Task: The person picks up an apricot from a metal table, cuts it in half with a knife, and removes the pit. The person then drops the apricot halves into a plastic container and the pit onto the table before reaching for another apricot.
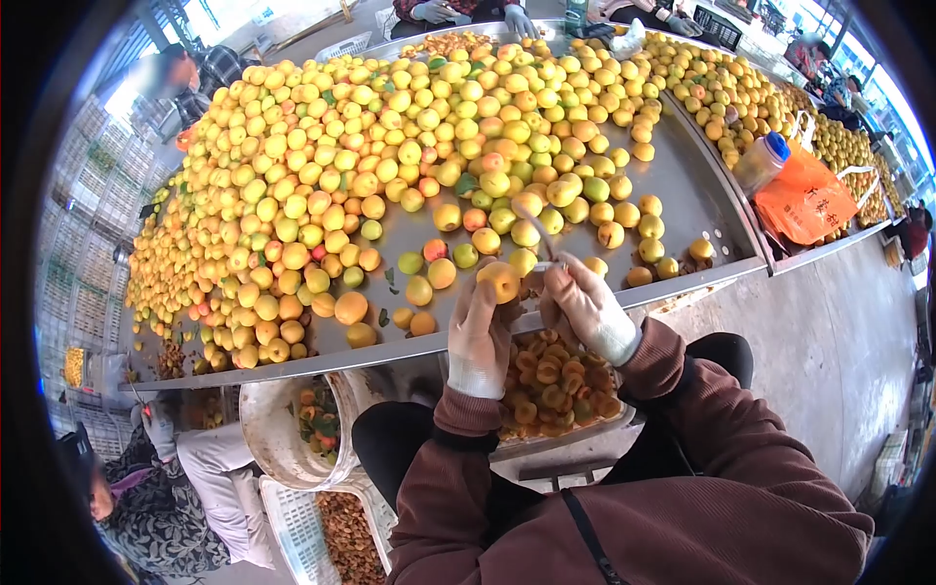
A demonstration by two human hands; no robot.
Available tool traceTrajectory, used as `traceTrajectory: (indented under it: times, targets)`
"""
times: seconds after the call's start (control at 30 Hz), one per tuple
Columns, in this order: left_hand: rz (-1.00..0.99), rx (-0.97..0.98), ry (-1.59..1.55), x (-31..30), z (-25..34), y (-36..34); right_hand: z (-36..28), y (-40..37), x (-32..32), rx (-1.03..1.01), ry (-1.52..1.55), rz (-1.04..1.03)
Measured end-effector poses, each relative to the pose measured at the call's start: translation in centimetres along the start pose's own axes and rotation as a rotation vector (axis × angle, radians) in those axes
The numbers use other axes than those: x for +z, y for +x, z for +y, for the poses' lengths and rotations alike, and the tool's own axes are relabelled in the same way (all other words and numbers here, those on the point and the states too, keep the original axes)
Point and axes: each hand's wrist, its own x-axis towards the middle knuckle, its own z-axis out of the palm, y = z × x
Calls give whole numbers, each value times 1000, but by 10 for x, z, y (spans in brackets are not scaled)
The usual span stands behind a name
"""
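While the left hand (478, 336), in a pale glove, closes its fingers around a single apricot (503, 282) just below the middle of the frame, the right hand (588, 310), gloved too, pinches a thin knife (537, 234). The blade slants up and to the left, its lower part just beside the fruit; whether it touches the apricot cannot be told.

Both hands hover at the near edge of a metal table (682, 185), which fills the upper half of the picture and carries a great heap of apricots (322, 146), yellow to orange with a few green ones. Directly under the hands, below the table edge, a tray (616, 419) holds halved apricots (546, 380).

At the right of the frame an orange bag (809, 205) lies on the table, with a blue-capped bottle (761, 161) at its upper left side. In the lower left stands a pale bucket (268, 429) with fruit scraps inside, and just below it a white crate (289, 515) of brownish pits. A co-worker (146, 517) in patterned clothes sits at the lower left corner. Another person's gloved hands (434, 12) show at the top edge.
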Motion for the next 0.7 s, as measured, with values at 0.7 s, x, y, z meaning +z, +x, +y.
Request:
traceTrajectory:
  times: [0.7]
  targets:
    - [-48,151,286,-4,-12,-5,71,15,-6,-386,-387,101]
